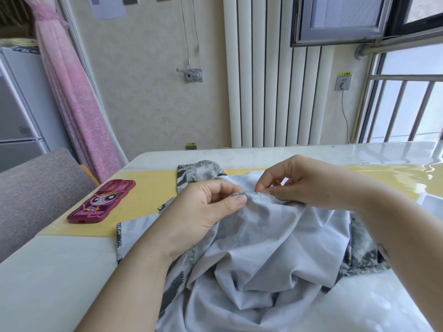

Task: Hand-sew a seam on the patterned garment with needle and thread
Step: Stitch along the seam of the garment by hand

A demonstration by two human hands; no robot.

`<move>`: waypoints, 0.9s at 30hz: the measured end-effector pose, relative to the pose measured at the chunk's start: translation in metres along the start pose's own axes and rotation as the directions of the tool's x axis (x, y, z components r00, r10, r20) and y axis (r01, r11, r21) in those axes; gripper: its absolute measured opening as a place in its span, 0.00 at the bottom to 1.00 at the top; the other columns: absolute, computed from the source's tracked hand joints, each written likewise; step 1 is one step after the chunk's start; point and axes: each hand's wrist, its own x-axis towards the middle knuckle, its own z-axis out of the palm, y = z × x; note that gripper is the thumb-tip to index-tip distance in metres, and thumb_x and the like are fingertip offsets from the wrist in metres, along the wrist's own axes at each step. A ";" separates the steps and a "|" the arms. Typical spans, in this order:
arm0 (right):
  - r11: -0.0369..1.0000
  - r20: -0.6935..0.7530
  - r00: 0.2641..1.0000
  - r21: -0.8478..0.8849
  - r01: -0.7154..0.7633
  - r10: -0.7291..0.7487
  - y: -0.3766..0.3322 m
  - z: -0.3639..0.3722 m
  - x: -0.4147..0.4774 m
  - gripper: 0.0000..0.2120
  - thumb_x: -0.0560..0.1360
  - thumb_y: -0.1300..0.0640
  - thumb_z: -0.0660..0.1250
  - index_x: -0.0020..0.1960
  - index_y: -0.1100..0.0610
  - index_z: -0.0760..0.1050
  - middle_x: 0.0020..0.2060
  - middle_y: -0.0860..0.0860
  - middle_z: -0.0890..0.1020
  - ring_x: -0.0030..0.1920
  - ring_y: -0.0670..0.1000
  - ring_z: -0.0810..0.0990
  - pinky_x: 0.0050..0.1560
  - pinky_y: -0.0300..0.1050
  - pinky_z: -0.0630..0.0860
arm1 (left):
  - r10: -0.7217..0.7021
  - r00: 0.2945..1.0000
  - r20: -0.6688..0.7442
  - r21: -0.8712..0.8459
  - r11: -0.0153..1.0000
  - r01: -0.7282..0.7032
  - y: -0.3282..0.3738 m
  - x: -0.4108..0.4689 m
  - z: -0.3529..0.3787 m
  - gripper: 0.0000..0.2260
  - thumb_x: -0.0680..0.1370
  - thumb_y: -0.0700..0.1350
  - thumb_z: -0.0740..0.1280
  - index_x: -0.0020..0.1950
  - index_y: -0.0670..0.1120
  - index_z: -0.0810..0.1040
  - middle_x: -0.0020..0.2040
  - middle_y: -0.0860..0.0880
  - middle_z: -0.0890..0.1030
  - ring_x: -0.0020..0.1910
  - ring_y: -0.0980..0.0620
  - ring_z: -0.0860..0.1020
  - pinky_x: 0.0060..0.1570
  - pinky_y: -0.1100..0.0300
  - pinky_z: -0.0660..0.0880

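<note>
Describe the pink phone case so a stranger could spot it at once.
Start at the glossy white table, then the yellow mat across it. Left of the grey patterned garment lies a flat magenta phone case showing a big-eyed cartoon girl, the only pink thing on the table.

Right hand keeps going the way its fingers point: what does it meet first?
The right hand points left along the pinched seam fold of the garment, so likely the left hand, thumb tip first. Depth between them is unclear.
</note>
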 end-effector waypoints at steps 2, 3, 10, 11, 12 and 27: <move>1.000 0.010 1.000 0.005 -0.002 0.002 0.000 0.000 0.000 0.11 0.78 0.61 0.64 0.43 0.48 0.80 0.22 0.36 0.75 0.24 0.37 0.71 0.28 0.26 0.65 | -0.005 1.000 0.005 -0.011 1.000 0.005 -0.001 0.000 -0.001 0.07 0.67 0.48 0.71 0.42 0.47 0.82 0.42 0.48 0.82 0.44 0.55 0.78 0.50 0.62 0.74; 1.000 0.012 1.000 0.016 -0.003 0.003 0.001 0.000 0.000 0.11 0.78 0.61 0.64 0.43 0.48 0.80 0.22 0.37 0.75 0.24 0.37 0.71 0.28 0.26 0.65 | -0.008 1.000 0.009 -0.019 1.000 0.008 -0.001 0.000 -0.001 0.07 0.67 0.48 0.71 0.42 0.47 0.82 0.42 0.48 0.83 0.44 0.55 0.79 0.50 0.62 0.74; 0.997 0.040 0.999 0.077 -0.001 -0.002 0.004 0.001 0.002 0.12 0.77 0.62 0.65 0.42 0.47 0.81 0.27 0.38 0.78 0.28 0.37 0.72 0.31 0.27 0.67 | -0.040 0.998 0.049 -0.083 0.996 0.044 -0.001 -0.001 -0.001 0.04 0.67 0.47 0.73 0.39 0.49 0.84 0.41 0.50 0.83 0.43 0.56 0.79 0.47 0.65 0.75; 0.996 0.046 0.999 0.092 0.000 -0.005 0.006 0.001 0.002 0.12 0.77 0.61 0.65 0.42 0.47 0.81 0.28 0.39 0.79 0.29 0.37 0.73 0.32 0.27 0.68 | -0.047 0.997 0.060 -0.096 0.994 0.052 -0.001 -0.001 -0.002 0.03 0.67 0.47 0.75 0.39 0.50 0.84 0.41 0.50 0.83 0.42 0.56 0.79 0.47 0.65 0.75; 0.994 0.054 0.999 0.109 0.001 -0.007 0.006 0.001 0.003 0.12 0.77 0.61 0.65 0.42 0.47 0.82 0.28 0.40 0.79 0.30 0.38 0.73 0.32 0.28 0.68 | -0.056 0.996 0.067 -0.108 0.992 0.063 0.000 -0.001 -0.002 0.03 0.68 0.48 0.76 0.39 0.51 0.84 0.40 0.51 0.83 0.42 0.56 0.79 0.46 0.65 0.75; 0.999 -0.043 0.998 -0.026 0.039 -0.040 -0.002 0.010 0.002 0.07 0.75 0.55 0.68 0.47 0.44 0.82 0.41 0.42 0.85 0.44 0.43 0.83 0.52 0.45 0.79 | -0.077 0.990 0.121 -0.325 0.939 0.113 -0.005 0.001 -0.004 0.09 0.61 0.45 0.81 0.36 0.49 0.84 0.38 0.49 0.83 0.38 0.56 0.81 0.41 0.65 0.77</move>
